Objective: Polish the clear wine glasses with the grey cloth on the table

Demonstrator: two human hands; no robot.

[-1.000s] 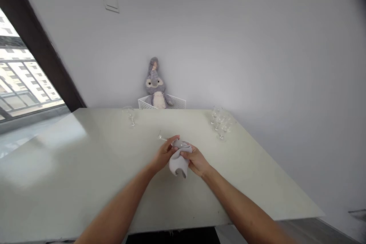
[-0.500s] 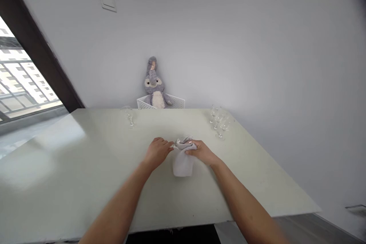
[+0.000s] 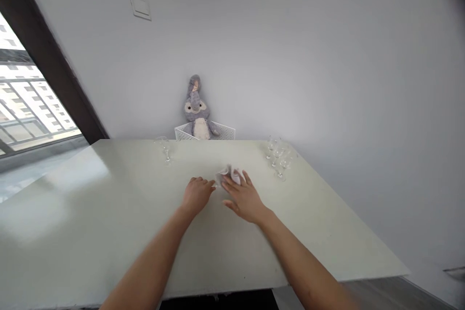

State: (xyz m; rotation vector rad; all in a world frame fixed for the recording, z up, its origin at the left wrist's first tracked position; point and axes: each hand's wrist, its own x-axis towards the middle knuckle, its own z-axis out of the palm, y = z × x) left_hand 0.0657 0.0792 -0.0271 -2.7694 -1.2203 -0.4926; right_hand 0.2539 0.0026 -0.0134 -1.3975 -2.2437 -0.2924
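Observation:
My left hand (image 3: 198,195) is closed at the middle of the table, its fingertips pinching a glass at the stem or foot; most of that glass is hidden. Just right of it, a pale cloth (image 3: 228,172) is bunched over the glass. My right hand (image 3: 244,198) lies against the cloth from the near side, fingers spread and thumb apart, palm down.
A wine glass (image 3: 166,150) stands at the back left of the white table (image 3: 138,232). Several more glasses (image 3: 279,155) stand at the back right. Behind the far edge, a grey plush toy (image 3: 198,114) sits in a white basket (image 3: 225,131).
My right hand has gone from gripping the cloth's side to lying spread over it. The cloth no longer hangs down toward me; it is bunched farther back. My left hand has hardly moved.

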